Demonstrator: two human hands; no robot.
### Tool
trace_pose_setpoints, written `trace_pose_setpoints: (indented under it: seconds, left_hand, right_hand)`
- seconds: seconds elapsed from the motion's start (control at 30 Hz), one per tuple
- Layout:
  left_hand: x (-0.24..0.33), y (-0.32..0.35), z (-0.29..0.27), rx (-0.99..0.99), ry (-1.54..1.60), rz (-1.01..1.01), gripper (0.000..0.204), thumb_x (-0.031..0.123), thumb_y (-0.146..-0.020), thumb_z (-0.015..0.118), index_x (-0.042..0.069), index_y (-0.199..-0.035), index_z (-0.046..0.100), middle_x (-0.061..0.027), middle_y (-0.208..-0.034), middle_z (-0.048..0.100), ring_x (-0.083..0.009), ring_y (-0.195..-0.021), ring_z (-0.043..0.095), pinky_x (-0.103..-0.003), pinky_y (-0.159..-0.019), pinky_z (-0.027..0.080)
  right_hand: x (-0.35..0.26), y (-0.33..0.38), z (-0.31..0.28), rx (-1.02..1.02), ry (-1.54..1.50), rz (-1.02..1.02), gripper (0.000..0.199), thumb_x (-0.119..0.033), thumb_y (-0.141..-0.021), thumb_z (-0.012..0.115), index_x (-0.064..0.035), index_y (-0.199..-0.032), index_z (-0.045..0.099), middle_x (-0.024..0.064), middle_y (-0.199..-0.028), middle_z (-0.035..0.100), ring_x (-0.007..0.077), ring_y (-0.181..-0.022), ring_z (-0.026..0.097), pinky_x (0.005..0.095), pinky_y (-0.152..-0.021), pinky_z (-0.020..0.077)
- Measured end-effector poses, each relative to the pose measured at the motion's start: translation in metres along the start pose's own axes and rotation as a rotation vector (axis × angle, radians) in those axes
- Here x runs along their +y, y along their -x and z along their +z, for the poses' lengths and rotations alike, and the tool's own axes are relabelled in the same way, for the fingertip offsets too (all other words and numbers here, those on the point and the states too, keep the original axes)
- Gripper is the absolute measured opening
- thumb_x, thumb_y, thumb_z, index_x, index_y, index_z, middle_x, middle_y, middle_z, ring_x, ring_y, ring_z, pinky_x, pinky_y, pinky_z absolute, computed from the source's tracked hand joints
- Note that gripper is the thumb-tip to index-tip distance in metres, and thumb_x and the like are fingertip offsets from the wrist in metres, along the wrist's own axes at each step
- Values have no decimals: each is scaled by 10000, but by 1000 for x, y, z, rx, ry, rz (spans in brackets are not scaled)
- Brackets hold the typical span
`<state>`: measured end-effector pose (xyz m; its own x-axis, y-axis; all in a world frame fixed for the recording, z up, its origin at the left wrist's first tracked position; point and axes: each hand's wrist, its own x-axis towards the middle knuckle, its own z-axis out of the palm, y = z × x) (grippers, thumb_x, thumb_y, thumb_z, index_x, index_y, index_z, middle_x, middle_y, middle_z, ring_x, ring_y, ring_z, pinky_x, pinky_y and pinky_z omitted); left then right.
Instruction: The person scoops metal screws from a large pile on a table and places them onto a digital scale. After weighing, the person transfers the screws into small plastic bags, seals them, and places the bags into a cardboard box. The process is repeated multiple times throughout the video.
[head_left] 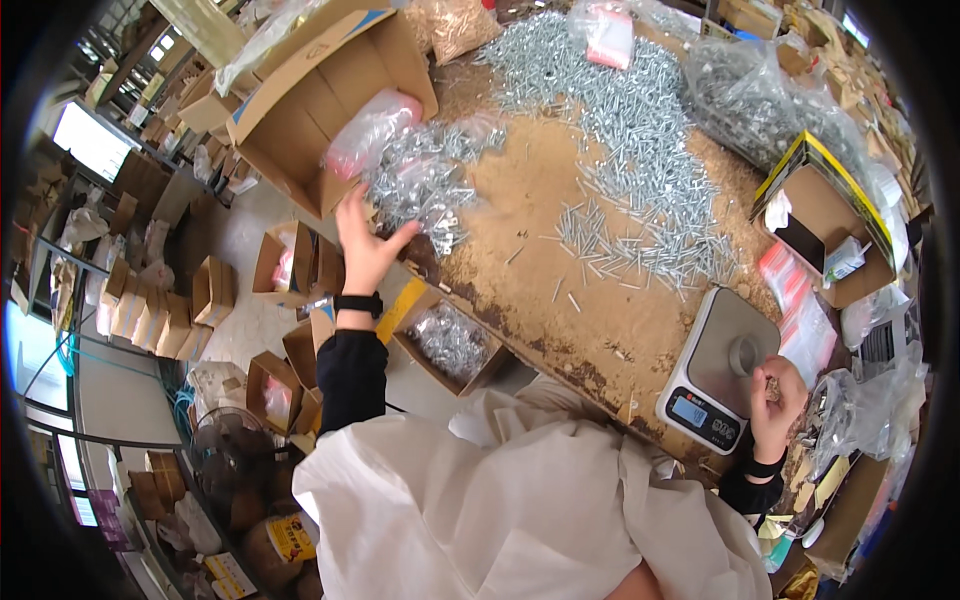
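Observation:
My left hand (365, 250) is open, thumb and fingers spread, at the left edge of the worktable. Just beyond its fingertips lies a heap of clear plastic bags of screws (425, 190), at the mouth of a tipped cardboard box (320, 100). My right hand (780, 405) is closed at the right side of a digital scale (708, 365). Small brownish bits show within its curled fingers; their kind is unclear. On the scale's metal plate sits a small grey round cup or ring (743, 355), close to that hand.
Loose silver screws (640, 150) spread across the worktable (530, 260). Red-edged clear bags (800, 310) lie beyond the scale. A yellow-edged black box (830, 215) stands at the right. Below the table's left edge is a carton of bagged hardware (450, 340).

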<state>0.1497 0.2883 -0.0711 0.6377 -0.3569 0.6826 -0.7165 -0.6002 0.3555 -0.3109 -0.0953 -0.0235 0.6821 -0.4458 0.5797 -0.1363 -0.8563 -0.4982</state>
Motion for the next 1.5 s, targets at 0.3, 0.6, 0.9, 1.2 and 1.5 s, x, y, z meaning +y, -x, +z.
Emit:
trace_pose_setpoints:
  seconds: [0.3, 0.6, 0.9, 1.2, 1.5]
  left_hand:
    - [-4, -61, 43, -671, -190, -150, 1000, 433, -617, 880, 235, -1485, 424, -214, -1500, 381, -462, -1402, 307, -546, -1140, 323]
    - [-14, -60, 37, -598, -138, -41, 653, 244, -648, 812, 67, -1241, 604, -202, -1259, 539, -428, -1169, 531, -460, -1019, 447]
    - [5, 4, -19, -447, -120, -67, 565, 101, -637, 780, 52, -1169, 598, -183, -1146, 585, -413, -1099, 565, -468, -941, 484]
    - [-162, 230, 43, -150, 455, -558, 732, 7, -661, 799, 30, -1333, 509, -130, -1238, 565, -280, -1186, 547, -378, -1018, 450]
    - [-205, 300, 39, -640, 219, -982, 343, 59, -776, 720, -13, -1111, 700, -126, -994, 749, -240, -947, 706, -345, -860, 537]
  right_hand:
    - [-9, -6, 0, -17, 24, -70, 83, -25, -813, 716, -24, -818, 633, 112, -735, 625, 331, -765, 638, 405, -715, 496]
    - [-16, -8, -1, -30, 18, -63, 94, -31, -798, 726, -24, -793, 632, 108, -729, 625, 301, -672, 601, 395, -662, 469]
    - [-12, -7, 3, -55, -31, -66, 95, -1, -802, 723, -12, -800, 629, 102, -749, 639, 262, -633, 586, 360, -628, 449]
    - [-6, -6, 2, -88, -38, -40, 56, 38, -840, 684, 20, -834, 631, 113, -784, 649, 221, -660, 592, 317, -639, 468]
    - [0, -4, 2, -67, -8, -5, 61, 10, -865, 683, 25, -840, 629, 110, -792, 646, 210, -671, 591, 298, -647, 468]
